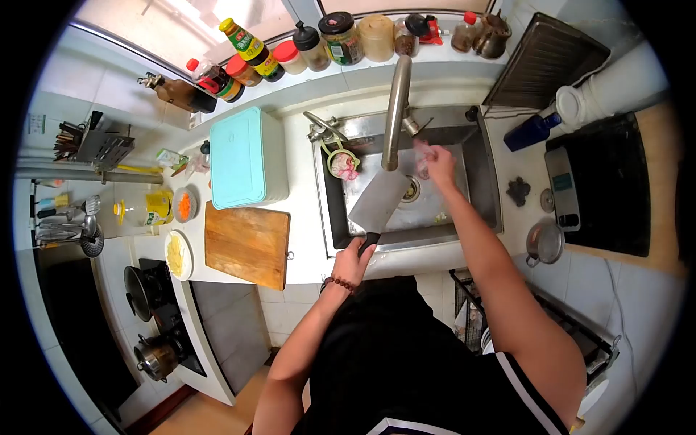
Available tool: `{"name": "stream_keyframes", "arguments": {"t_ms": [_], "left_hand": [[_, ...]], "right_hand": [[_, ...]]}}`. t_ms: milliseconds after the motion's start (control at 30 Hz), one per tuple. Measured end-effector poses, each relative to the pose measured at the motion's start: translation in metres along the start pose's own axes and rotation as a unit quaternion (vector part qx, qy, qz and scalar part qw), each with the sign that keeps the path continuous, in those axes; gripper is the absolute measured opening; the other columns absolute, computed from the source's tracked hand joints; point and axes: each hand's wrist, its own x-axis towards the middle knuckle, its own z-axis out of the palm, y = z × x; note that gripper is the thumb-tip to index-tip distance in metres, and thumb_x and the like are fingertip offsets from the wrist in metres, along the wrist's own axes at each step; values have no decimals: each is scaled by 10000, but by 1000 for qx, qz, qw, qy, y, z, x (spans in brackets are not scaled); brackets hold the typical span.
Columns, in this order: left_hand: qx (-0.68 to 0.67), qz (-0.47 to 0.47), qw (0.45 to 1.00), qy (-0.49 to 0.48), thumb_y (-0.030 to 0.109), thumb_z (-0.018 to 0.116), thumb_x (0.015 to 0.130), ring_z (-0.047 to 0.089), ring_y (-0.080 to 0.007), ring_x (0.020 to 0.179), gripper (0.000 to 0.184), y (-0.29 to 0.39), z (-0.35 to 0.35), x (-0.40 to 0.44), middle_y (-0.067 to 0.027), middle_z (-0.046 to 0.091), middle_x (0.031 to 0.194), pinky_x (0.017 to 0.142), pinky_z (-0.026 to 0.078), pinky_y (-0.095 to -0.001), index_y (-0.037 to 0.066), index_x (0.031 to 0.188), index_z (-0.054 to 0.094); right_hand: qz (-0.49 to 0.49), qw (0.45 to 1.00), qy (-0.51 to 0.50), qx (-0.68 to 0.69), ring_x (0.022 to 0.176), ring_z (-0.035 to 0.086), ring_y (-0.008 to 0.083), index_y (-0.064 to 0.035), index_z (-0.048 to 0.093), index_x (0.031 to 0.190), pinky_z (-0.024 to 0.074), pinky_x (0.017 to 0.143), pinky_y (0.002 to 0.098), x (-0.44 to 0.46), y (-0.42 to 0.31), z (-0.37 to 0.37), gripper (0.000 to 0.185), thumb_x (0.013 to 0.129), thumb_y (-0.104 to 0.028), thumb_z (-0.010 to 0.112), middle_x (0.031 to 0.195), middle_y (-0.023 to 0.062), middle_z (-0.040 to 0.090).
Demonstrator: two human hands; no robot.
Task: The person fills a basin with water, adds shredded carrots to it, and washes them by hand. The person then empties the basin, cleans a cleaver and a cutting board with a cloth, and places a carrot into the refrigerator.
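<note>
My left hand (349,262) is closed round the dark handle of a cleaver (379,200). Its broad blade reaches over the sink (487,190), just below the spout of the metal faucet (395,109). Inside the sink, my right hand (440,167) is closed on a crumpled, pinkish, translucent thing (422,154), whose kind I cannot make out. The drain (411,189) lies near that hand, with small yellowish scraps about the basin floor. A green-rimmed strainer (342,164) with pinkish contents hangs at the sink's left wall.
A wooden cutting board (246,244) lies left of the sink, below a box with a turquoise lid (237,157). A plate of yellow slices (177,255) and a bowl of orange pieces (185,205) stand farther left. Jars and bottles (341,38) line the sill.
</note>
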Motion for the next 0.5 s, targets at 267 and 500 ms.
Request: {"name": "stream_keyframes", "arguments": {"t_ms": [267, 500], "left_hand": [[-52, -46, 997, -44, 367, 775, 896, 675, -236, 694, 455, -15, 13, 5, -168, 700, 809, 666, 532, -364, -20, 1084, 625], [56, -15, 996, -67, 319, 770, 877, 691, -430, 898, 448, -4, 11, 9, -258, 706, 944, 774, 550, -471, -27, 1116, 615]], "right_hand": [[-415, 896, -137, 80, 812, 606, 264, -119, 744, 976, 483, 751, 403, -101, -128, -53, 247, 747, -43, 688, 846, 63, 587], [-231, 957, -146, -93, 992, 680, 260, -133, 758, 887, 530, 825, 377, -77, -75, -10, 135, 778, -71, 708, 1054, 79, 732]]}}
